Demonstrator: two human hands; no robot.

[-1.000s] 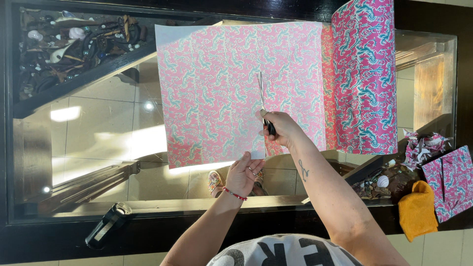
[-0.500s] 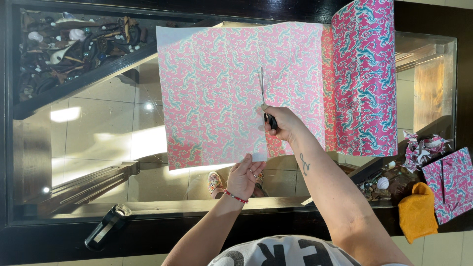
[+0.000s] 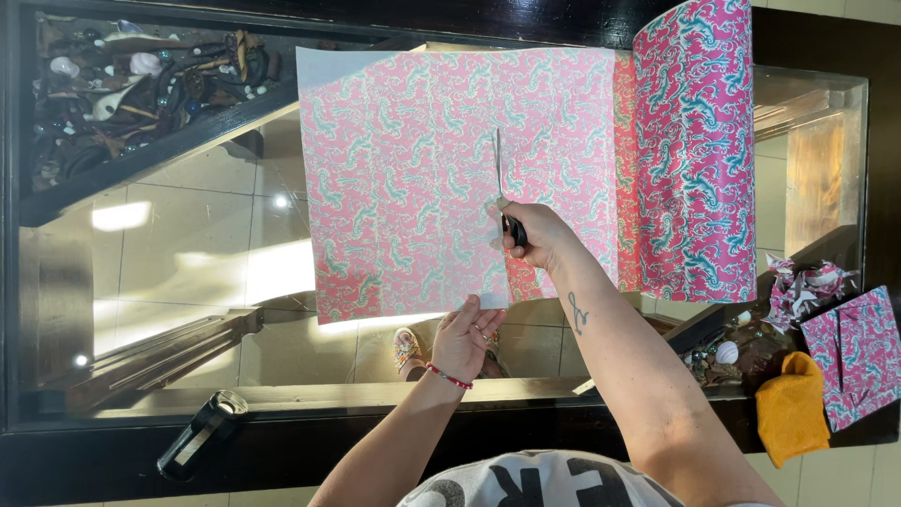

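A sheet of pink wrapping paper point(image 3: 413, 178) with a teal pattern lies unrolled on a glass table top point(image 3: 178, 253), still joined to its roll point(image 3: 694, 150) on the right. My right hand point(image 3: 535, 235) grips scissors point(image 3: 502, 192) whose blades point away from me, partway up a cut that starts at the paper's near edge. My left hand point(image 3: 465, 338) pinches the near edge of the paper just left of the cut, holding it flat.
A dark cylindrical can point(image 3: 202, 434) lies on the table's dark near frame at the left. At the right sit an orange cloth point(image 3: 793, 408), a box wrapped in pink paper point(image 3: 859, 352) and crumpled paper scraps point(image 3: 802, 286). Shells and trinkets point(image 3: 122, 80) show under the glass, top left.
My right hand and the scissors have moved a little further away from me along the cut. My left hand has stayed at the paper's near edge.
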